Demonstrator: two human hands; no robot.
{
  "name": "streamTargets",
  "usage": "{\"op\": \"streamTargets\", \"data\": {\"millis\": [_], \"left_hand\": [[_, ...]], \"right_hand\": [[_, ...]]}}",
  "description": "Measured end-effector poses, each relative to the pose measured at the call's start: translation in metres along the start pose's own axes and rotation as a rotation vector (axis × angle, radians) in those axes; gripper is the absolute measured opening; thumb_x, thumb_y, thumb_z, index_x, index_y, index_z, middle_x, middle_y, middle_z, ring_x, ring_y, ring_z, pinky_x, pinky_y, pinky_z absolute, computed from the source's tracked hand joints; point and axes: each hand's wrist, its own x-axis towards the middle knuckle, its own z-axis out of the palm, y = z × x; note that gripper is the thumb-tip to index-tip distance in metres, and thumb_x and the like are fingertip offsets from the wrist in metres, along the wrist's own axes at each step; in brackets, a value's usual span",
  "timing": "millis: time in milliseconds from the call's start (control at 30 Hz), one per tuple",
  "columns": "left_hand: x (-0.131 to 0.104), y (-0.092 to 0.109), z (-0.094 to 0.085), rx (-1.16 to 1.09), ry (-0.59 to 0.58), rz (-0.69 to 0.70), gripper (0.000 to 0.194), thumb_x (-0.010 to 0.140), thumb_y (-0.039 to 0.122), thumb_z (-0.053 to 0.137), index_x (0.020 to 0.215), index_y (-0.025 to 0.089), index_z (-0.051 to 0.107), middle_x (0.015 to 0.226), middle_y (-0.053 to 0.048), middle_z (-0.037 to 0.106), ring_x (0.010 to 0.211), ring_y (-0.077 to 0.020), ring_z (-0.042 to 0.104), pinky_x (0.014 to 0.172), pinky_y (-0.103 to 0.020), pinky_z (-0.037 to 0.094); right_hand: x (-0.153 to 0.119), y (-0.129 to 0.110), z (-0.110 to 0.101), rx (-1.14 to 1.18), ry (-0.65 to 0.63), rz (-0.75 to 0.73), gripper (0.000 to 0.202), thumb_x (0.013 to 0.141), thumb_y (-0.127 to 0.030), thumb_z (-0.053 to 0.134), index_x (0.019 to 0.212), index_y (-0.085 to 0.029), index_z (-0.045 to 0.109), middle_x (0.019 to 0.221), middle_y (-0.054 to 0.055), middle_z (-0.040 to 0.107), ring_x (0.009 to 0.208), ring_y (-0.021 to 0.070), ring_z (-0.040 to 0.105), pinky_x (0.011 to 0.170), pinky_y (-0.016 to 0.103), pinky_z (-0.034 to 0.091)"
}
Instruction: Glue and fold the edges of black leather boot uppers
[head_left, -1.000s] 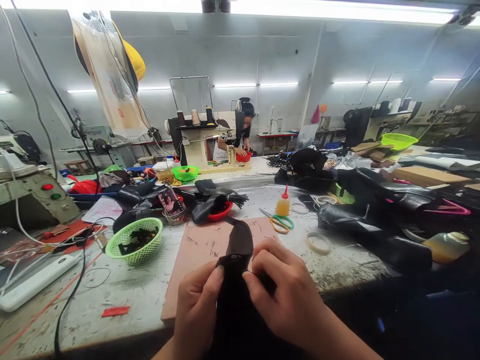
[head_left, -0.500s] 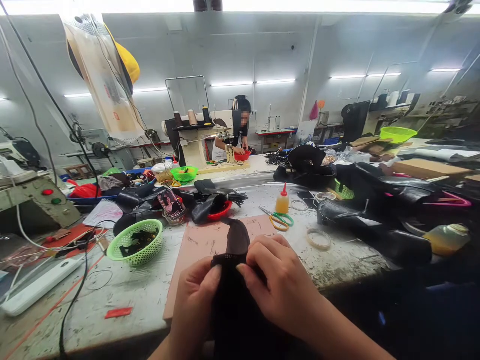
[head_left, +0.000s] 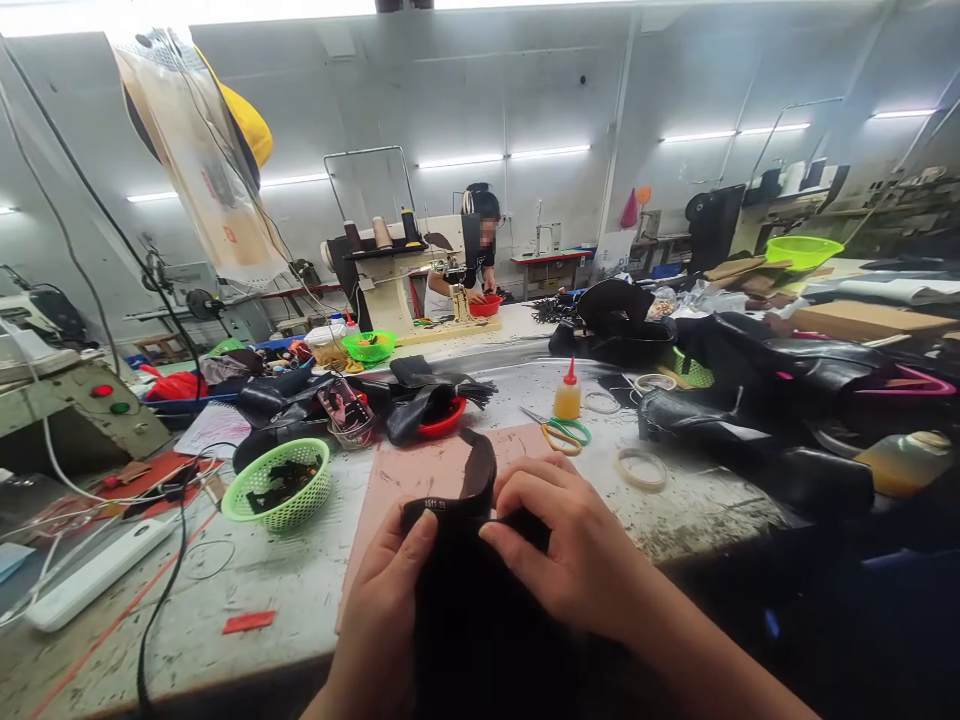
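Note:
A black shoe upper (head_left: 465,575) is held up in front of me, above the near edge of the table. White printed digits show on its top rim, and a curved dark flap rises behind that rim. My left hand (head_left: 382,595) pinches the rim beside the print, thumb on the near side. On the other side, my right hand (head_left: 574,540) has thumb and curled fingers closed on the edge of the same upper. Its lower part fades into dark shadow. Under and behind it lies a pink board (head_left: 390,480).
Left stands a green basket (head_left: 300,510) of black scraps. Beyond the board are scissors (head_left: 566,435), a glue bottle (head_left: 568,398) and a tape roll (head_left: 641,468). Black leather pieces (head_left: 757,440) pile up at right. Across the table a co-worker (head_left: 480,260) sits behind a sewing machine (head_left: 397,275).
The upper's rim has turned and opened wider, so more of the printed digits shows. My left hand has shifted slightly left, my right slightly right. The view has moved a little.

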Motion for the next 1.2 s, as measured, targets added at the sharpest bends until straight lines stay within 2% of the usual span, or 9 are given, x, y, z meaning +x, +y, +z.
{"op": "streamTargets", "data": {"millis": [200, 333, 400, 500, 567, 633, 833, 1000, 1200], "left_hand": [[0.005, -0.006, -0.006, -0.002, 0.006, -0.012, 0.04, 0.054, 0.031, 0.079, 0.088, 0.018, 0.063, 0.075, -0.003, 0.066, 0.065, -0.0189, 0.063, 0.061, -0.027, 0.052], [0.017, 0.003, -0.019, 0.111, -0.18, -0.005, 0.028, 0.061, 0.033, 0.074, 0.08, 0.019, 0.059, 0.066, 0.001, 0.061, 0.057, -0.0131, 0.058, 0.053, -0.021, 0.047], [0.025, 0.02, -0.022, 0.357, -0.364, 0.07, 0.024, 0.063, 0.031, 0.073, 0.076, 0.019, 0.057, 0.068, 0.002, 0.061, 0.061, -0.0133, 0.058, 0.057, -0.021, 0.046], [0.033, 0.053, -0.019, 0.994, -0.64, 0.267, 0.027, 0.064, 0.025, 0.071, 0.089, 0.022, 0.06, 0.078, 0.0, 0.064, 0.075, -0.0161, 0.058, 0.067, -0.023, 0.045], [0.035, 0.071, -0.014, 1.383, -0.755, 0.359, 0.031, 0.069, 0.022, 0.065, 0.1, 0.025, 0.061, 0.084, 0.0, 0.064, 0.081, -0.0166, 0.058, 0.072, -0.024, 0.042], [0.036, 0.081, -0.011, 1.587, -0.786, 0.392, 0.032, 0.073, 0.02, 0.059, 0.104, 0.027, 0.06, 0.087, 0.001, 0.065, 0.082, -0.016, 0.057, 0.073, -0.023, 0.041], [0.04, 0.078, -0.022, 1.509, -0.692, 0.251, 0.028, 0.075, 0.03, 0.055, 0.102, 0.022, 0.057, 0.081, 0.001, 0.064, 0.073, -0.0143, 0.057, 0.065, -0.021, 0.044], [0.04, 0.079, -0.024, 1.444, -0.696, 0.255, 0.024, 0.074, 0.033, 0.058, 0.095, 0.024, 0.065, 0.091, 0.002, 0.068, 0.085, -0.0169, 0.06, 0.078, -0.022, 0.045], [0.042, 0.078, -0.023, 1.312, -0.676, 0.296, 0.019, 0.071, 0.034, 0.063, 0.086, 0.025, 0.07, 0.081, 0.001, 0.07, 0.076, -0.0184, 0.061, 0.071, -0.021, 0.047]], "right_hand": [[0.0, 0.001, 0.003, -0.071, 0.041, -0.004, 0.012, 0.078, -0.018, 0.054, 0.068, -0.019, 0.047, 0.069, 0.0, 0.056, 0.066, 0.0151, 0.05, 0.067, 0.03, 0.035], [0.0, -0.001, 0.003, -0.207, 0.057, -0.03, 0.014, 0.079, -0.02, 0.055, 0.067, -0.019, 0.048, 0.067, 0.0, 0.054, 0.062, 0.0148, 0.046, 0.062, 0.029, 0.033], [0.0, -0.003, 0.006, -0.267, 0.011, -0.076, 0.014, 0.08, -0.02, 0.055, 0.067, -0.018, 0.049, 0.066, 0.001, 0.054, 0.058, 0.0142, 0.044, 0.061, 0.03, 0.033], [-0.001, -0.005, 0.013, -0.299, -0.063, -0.174, 0.011, 0.08, -0.019, 0.055, 0.07, -0.018, 0.052, 0.067, 0.001, 0.057, 0.058, 0.0142, 0.046, 0.061, 0.03, 0.033], [-0.001, -0.004, 0.017, -0.265, -0.086, -0.184, 0.009, 0.08, -0.02, 0.057, 0.072, -0.018, 0.053, 0.069, 0.001, 0.058, 0.059, 0.0144, 0.048, 0.06, 0.029, 0.034], [-0.001, 0.0, 0.018, -0.178, -0.1, -0.11, 0.01, 0.077, -0.023, 0.061, 0.073, -0.018, 0.054, 0.07, 0.001, 0.059, 0.061, 0.0142, 0.051, 0.058, 0.027, 0.034], [-0.002, 0.012, 0.013, 0.183, -0.154, 0.109, 0.008, 0.076, -0.022, 0.059, 0.074, -0.019, 0.052, 0.069, -0.002, 0.059, 0.062, 0.0113, 0.054, 0.057, 0.022, 0.039], [-0.001, 0.012, 0.02, 0.137, -0.052, 0.112, 0.008, 0.08, -0.025, 0.053, 0.075, -0.019, 0.054, 0.067, 0.0, 0.06, 0.059, 0.0126, 0.054, 0.055, 0.024, 0.04], [0.0, 0.011, 0.022, 0.112, -0.003, 0.122, 0.009, 0.08, -0.026, 0.052, 0.076, -0.018, 0.054, 0.067, 0.001, 0.061, 0.057, 0.0133, 0.055, 0.055, 0.025, 0.041]]}}
